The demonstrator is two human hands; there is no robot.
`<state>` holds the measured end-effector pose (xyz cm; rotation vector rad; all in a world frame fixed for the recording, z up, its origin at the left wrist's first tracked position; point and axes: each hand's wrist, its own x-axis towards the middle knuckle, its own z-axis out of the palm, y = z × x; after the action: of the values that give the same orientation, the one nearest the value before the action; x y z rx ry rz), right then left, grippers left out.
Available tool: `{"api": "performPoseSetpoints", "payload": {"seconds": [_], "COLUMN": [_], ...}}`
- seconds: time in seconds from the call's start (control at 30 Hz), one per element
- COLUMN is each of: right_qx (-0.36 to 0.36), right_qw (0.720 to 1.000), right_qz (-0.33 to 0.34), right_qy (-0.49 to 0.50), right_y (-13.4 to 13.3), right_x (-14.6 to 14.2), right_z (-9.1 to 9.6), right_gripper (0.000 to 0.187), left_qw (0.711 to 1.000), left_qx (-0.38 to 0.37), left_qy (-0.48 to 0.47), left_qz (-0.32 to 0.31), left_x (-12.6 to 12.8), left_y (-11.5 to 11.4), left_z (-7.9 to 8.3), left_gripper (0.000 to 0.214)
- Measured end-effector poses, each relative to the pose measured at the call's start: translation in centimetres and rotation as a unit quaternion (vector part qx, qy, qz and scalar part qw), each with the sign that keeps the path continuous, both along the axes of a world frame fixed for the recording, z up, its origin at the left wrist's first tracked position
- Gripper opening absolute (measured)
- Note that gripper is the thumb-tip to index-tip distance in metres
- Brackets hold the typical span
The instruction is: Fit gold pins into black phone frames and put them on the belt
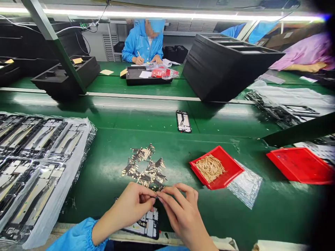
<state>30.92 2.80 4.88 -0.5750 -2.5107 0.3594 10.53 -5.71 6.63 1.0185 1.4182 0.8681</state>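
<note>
My left hand [136,204] and my right hand [181,209] meet fingertip to fingertip, both closed in a pinch. A tiny thin part [156,194] shows between them; its exact kind is too small to make out. Beneath the hands, near the bench's front edge, lies an open phone frame [149,223] with pale plates inside, partly hidden by my left hand. Just beyond the fingertips, small dark strips with pale ends [145,169] are scattered in a loose heap on the green bench.
Right of the heap, a red tray [230,170] holds thin gold-coloured pieces [210,168], beside a clear plastic bag [247,183]. Another red tray [300,165] sits farther right. Phone frames fill a plastic tray [70,174] at left. Black trays [222,66] stand stacked ahead; a co-worker [143,42] sits opposite.
</note>
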Motion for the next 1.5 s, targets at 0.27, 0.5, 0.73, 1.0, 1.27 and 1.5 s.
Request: {"api": "performPoseSetpoints", "payload": {"seconds": [0.27,0.5,0.73,1.0,1.27,1.5], "right_qx": [0.008,0.055,0.191,0.082,-0.215,-0.366], "right_qw": [1.0,0.996,0.953,0.995,0.973,0.92], "right_qz": [0.002,0.052,-0.23,0.046,0.074,0.049], "right_qy": [0.007,0.045,0.056,0.023,-0.037,-0.13], "right_y": [0.7,1.3,8.0,1.2,-0.6,-1.9], "right_x": [1.1,1.8,6.0,1.9,-0.9,-1.6], "right_z": [-0.5,0.1,0.1,0.1,-1.3,-2.3], "right_gripper": [0.017,0.025,0.018,0.03,0.012,0.02], "left_qw": [0.995,0.996,0.979,0.948,0.998,0.908], "left_qx": [0.062,-0.047,-0.108,-0.099,0.031,0.114], "left_qy": [0.063,-0.007,-0.171,-0.3,0.029,0.387], "left_qz": [-0.034,-0.081,-0.011,0.024,0.051,-0.111], "left_x": [0.5,0.0,-1.1,-1.2,-2.7,-3.6], "left_y": [0.1,-0.1,-0.8,-1.5,-6.2,-10.0], "left_z": [-0.1,0.3,-0.7,-1.8,-0.7,-2.0], "left_gripper": [0.027,0.025,0.055,0.075,0.06,0.085]}}
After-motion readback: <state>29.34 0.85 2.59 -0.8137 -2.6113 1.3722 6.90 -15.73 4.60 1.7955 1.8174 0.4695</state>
